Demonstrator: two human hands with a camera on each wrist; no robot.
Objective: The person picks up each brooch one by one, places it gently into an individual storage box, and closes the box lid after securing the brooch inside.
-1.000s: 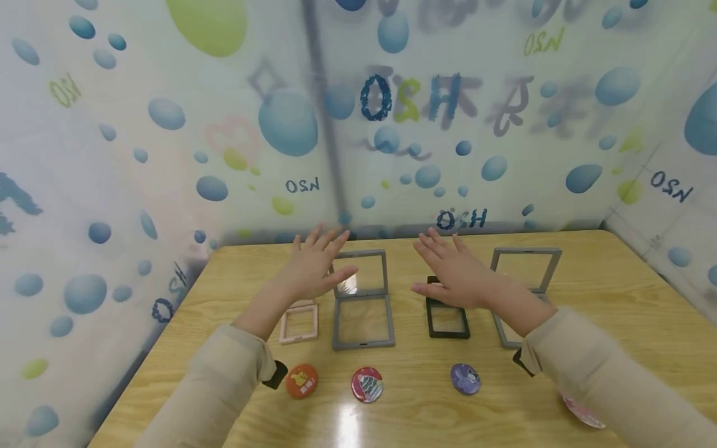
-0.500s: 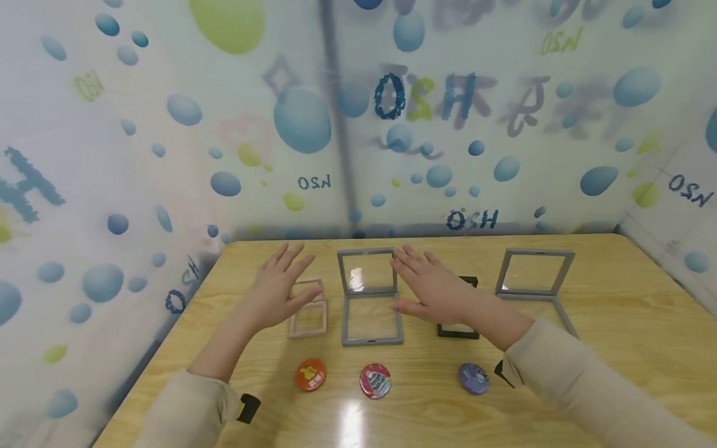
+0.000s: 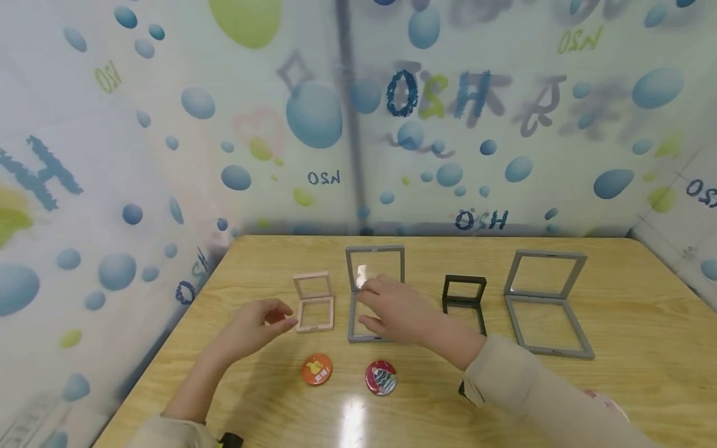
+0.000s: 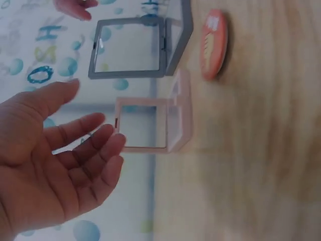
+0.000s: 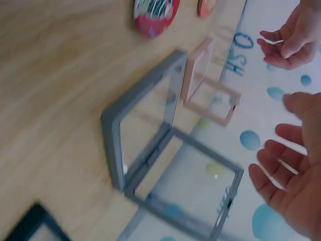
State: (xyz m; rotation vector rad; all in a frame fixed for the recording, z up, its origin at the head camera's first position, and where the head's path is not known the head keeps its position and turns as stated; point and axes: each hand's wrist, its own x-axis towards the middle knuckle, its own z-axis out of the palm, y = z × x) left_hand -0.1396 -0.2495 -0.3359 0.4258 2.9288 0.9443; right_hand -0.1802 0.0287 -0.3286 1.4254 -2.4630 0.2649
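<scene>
Pink plastic shows first in the head view: a pink frame [image 3: 315,300], unfolded on the wooden table [image 3: 426,407], just beside the left hand [image 3: 260,325], its fingers loosely bent and grasping nothing. Beyond it stands a grey frame [image 3: 352,316], partly covered by the right hand [image 3: 399,311], whose relaxed fingers show no grasp. Farther right are a black frame [image 3: 463,303] and a second grey frame [image 3: 539,297]. An orange badge [image 3: 317,369] has white characters too small to read; a red badge [image 3: 381,378] lies beside it. Mirrored "H2O" lettering covers the wall sheet [image 3: 252,202]. From the left wrist, the fingertips are at the pink frame's raised panel; contact cannot be told. From the right wrist, released fingers hang near the grey frame's raised panel.
</scene>
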